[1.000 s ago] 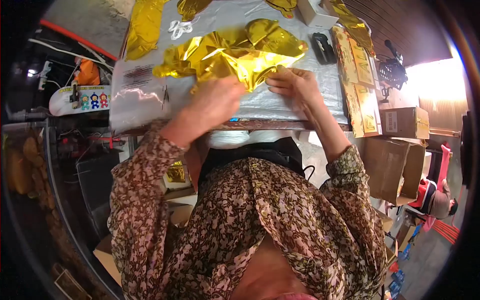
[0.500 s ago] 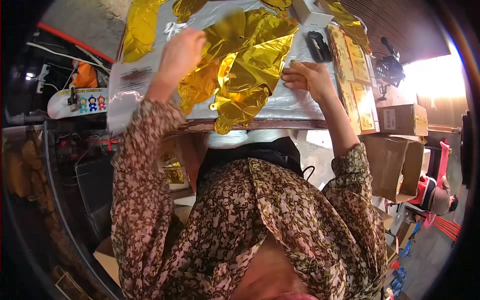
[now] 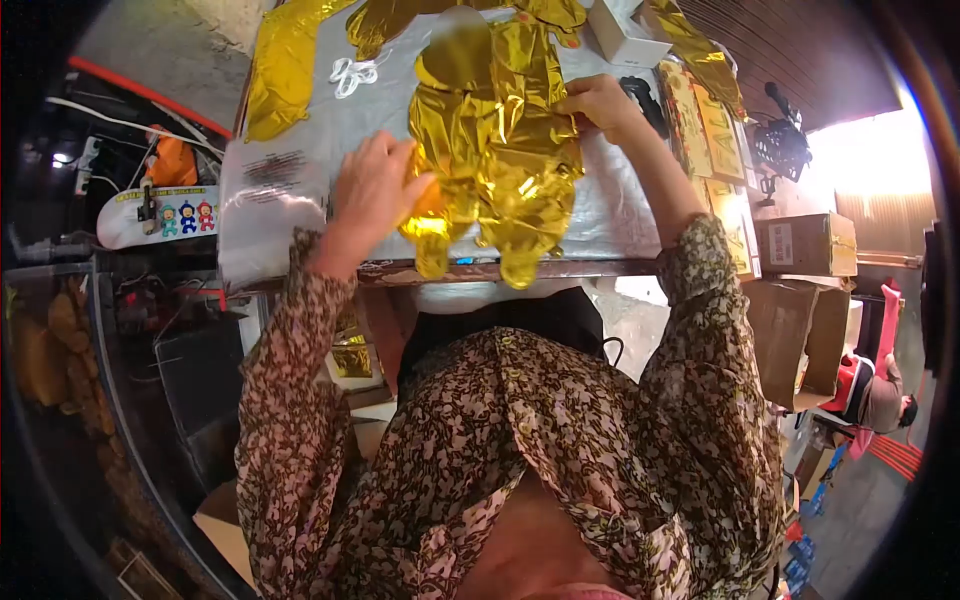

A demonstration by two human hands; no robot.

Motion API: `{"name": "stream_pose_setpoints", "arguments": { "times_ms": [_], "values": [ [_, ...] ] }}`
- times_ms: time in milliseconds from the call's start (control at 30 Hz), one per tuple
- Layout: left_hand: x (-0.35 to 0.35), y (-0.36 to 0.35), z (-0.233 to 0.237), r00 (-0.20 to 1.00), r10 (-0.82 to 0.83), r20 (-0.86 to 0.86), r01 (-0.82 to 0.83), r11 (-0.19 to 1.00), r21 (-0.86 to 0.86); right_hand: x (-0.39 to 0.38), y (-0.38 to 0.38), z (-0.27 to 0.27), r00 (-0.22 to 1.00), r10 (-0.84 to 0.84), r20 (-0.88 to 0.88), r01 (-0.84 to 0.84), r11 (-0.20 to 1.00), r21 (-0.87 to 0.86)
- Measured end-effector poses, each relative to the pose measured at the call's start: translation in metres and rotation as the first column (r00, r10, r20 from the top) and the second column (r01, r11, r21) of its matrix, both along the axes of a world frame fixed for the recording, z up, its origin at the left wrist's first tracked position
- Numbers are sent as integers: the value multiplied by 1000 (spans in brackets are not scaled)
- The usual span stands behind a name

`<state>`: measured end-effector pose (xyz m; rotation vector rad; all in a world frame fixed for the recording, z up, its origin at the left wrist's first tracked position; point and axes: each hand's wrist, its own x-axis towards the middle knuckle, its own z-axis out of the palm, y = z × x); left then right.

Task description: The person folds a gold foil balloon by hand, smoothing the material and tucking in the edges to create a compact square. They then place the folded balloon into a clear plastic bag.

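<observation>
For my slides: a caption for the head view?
A gold balloon held flat on a table by the left hand and right hand, ends over the near edge.

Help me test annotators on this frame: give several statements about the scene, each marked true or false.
1. The gold foil piece lies spread on the silver-covered table. True.
2. The left hand touches the foil's left edge. True.
3. The right hand holds scissors. False: its fingers grip the foil's upper right edge.
4. The foil stops short of the table's near edge. False: its lower tips hang over that edge.
5. A cardboard box stands to the right. True.
</observation>
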<state>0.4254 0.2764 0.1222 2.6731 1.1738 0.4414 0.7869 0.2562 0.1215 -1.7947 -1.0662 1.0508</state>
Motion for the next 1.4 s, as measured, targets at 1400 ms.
{"name": "stream_pose_setpoints", "arguments": {
  "times_ms": [1400],
  "values": [
    [100, 158, -33, 941, -286, 180, 287, 958, 19, -75, -51, -31, 948, -170, 270, 21, 878, 479]
  ]
}}
